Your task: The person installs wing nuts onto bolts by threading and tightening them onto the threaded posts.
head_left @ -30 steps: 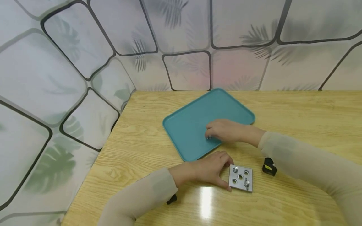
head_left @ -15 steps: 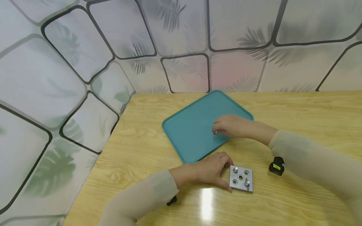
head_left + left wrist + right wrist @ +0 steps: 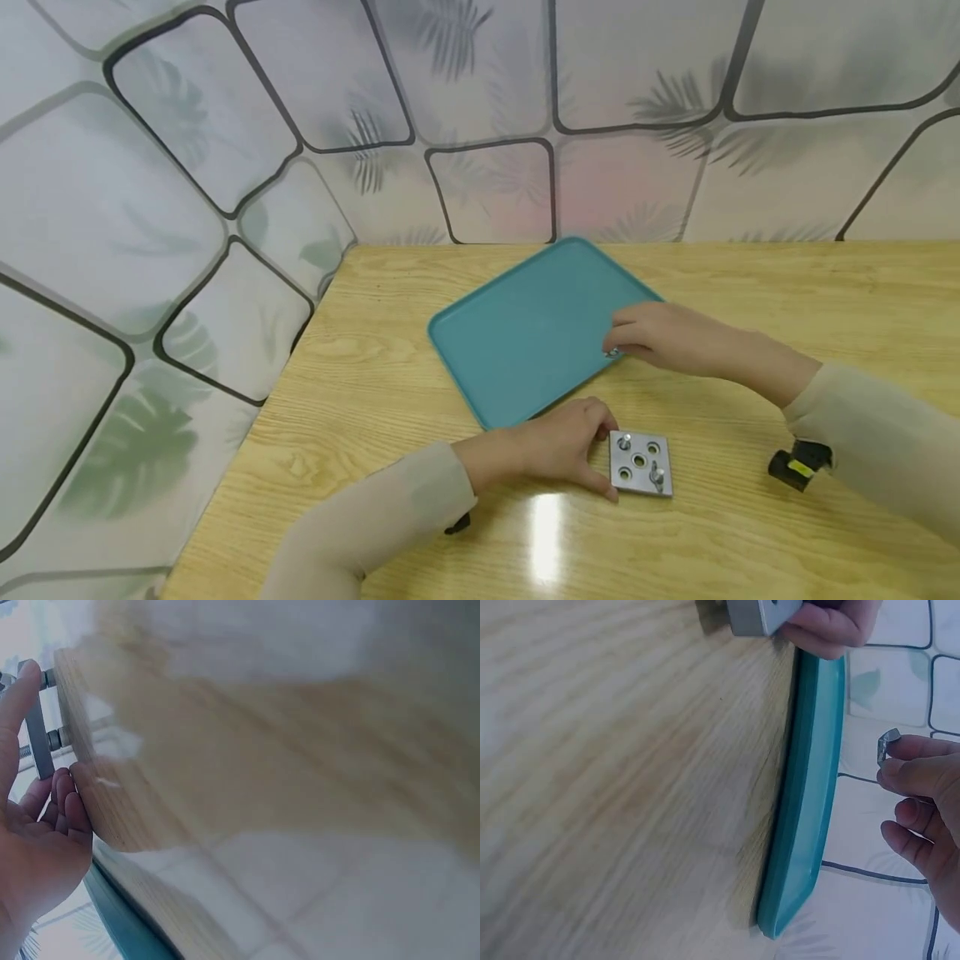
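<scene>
Indoor work corner; room type not determinable. Evidence: wood-grain table [image 3: 787, 317], plate [image 3: 640, 477] with bolts, leaf-printed walls [image 3: 633, 183] on two sides.

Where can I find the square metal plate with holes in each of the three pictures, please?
Head: the square metal plate is right of and below the centre, gripped by the left hand.
Left wrist: the plate is at the far left, upper half, seen edge-on.
Right wrist: the plate is cut off by the top edge, near the middle.
Shared landmark: the teal tray.
</scene>
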`<act>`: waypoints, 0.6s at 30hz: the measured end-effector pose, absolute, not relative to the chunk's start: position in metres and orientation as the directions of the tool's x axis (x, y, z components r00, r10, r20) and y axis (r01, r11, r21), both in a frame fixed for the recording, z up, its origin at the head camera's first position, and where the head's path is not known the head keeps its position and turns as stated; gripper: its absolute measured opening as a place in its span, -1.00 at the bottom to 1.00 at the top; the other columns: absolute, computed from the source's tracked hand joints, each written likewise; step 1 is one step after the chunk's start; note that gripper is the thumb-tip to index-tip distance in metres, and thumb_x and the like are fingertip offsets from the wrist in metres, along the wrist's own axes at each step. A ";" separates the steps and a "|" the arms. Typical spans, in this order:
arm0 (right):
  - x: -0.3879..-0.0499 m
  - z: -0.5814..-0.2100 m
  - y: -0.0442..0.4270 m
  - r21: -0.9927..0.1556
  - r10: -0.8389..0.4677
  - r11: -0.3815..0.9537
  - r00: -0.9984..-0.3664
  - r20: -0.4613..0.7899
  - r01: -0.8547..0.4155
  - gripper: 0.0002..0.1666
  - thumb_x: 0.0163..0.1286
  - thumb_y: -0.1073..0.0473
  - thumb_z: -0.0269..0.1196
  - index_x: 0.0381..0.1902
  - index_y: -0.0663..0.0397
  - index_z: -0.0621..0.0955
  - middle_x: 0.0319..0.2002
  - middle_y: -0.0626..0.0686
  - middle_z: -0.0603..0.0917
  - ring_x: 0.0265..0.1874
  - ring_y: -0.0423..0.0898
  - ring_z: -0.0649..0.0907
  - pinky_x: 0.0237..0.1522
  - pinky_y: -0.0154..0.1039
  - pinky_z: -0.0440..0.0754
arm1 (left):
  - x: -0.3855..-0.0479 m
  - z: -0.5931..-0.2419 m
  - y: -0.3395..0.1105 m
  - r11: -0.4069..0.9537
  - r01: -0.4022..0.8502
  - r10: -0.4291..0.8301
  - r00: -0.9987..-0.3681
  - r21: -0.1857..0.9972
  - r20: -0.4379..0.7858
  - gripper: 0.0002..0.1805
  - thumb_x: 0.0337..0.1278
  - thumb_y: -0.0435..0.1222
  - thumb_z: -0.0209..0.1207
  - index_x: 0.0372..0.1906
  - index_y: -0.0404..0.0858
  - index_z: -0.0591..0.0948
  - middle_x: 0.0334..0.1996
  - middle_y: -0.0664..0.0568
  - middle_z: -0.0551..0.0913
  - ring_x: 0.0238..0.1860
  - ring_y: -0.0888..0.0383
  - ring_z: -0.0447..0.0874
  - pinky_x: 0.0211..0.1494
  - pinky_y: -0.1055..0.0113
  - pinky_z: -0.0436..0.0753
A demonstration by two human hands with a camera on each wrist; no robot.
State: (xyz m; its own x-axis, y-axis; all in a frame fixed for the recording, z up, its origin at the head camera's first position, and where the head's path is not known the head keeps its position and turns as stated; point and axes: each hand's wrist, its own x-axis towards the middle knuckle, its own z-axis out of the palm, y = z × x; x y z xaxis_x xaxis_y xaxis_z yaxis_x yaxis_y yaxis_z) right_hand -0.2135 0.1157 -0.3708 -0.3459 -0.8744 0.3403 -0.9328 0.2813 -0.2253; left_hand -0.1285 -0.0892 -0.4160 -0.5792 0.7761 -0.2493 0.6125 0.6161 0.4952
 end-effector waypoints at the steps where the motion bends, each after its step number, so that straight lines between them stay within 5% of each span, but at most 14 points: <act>1: -0.211 -0.371 0.118 -0.225 -0.874 0.278 -0.343 0.345 -0.934 -0.76 0.10 0.43 0.33 -0.29 0.04 0.68 -0.42 -0.11 0.58 -0.42 -0.27 0.53 -0.37 -0.33 0.54 | -0.129 -0.416 -0.089 0.619 0.605 0.773 -0.582 0.500 -0.253 -0.22 -0.17 0.12 0.39 0.08 -0.25 0.38 -0.17 0.17 0.36 -0.15 0.36 0.30 -0.05 0.67 0.31; 9: -0.188 -0.382 0.137 -0.277 -0.867 0.218 -0.316 0.385 -0.936 -0.68 0.06 0.46 0.34 -0.26 -0.02 0.66 -0.38 -0.17 0.58 -0.40 -0.31 0.52 -0.39 -0.39 0.52 | -0.133 -0.419 -0.085 0.654 0.488 0.716 -0.647 0.579 -0.263 -0.24 -0.28 0.02 0.49 0.03 -0.24 0.41 -0.22 0.17 0.39 -0.20 0.37 0.36 -0.10 0.66 0.37; 14: -0.176 -0.389 0.144 -0.262 -0.852 0.164 -0.270 0.448 -0.951 -0.89 0.38 0.23 0.18 -0.27 -0.04 0.65 -0.38 -0.18 0.57 -0.41 -0.31 0.50 -0.35 -0.46 0.48 | -0.135 -0.419 -0.084 0.657 0.478 0.708 -0.658 0.582 -0.259 -0.24 -0.31 0.01 0.50 0.02 -0.25 0.42 -0.24 0.17 0.40 -0.21 0.36 0.37 -0.11 0.65 0.37; 18: -0.167 -0.390 0.144 -0.250 -0.840 0.129 -0.240 0.486 -0.959 -0.55 0.52 0.01 -0.17 -0.27 -0.03 0.65 -0.37 -0.18 0.57 -0.41 -0.31 0.49 -0.32 -0.50 0.45 | -0.137 -0.419 -0.083 0.651 0.487 0.716 -0.648 0.583 -0.258 -0.24 -0.30 0.02 0.49 0.02 -0.24 0.41 -0.22 0.17 0.40 -0.20 0.36 0.37 -0.10 0.65 0.37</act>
State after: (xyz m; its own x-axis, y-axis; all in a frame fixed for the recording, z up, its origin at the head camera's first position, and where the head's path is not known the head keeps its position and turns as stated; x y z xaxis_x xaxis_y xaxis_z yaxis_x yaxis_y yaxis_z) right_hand -0.1667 0.1438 -0.3900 -0.2401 -0.8403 0.4861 -0.9595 0.1293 -0.2504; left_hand -0.1366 -0.0829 -0.4190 -0.6482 0.7164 -0.2580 0.4872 0.6506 0.5826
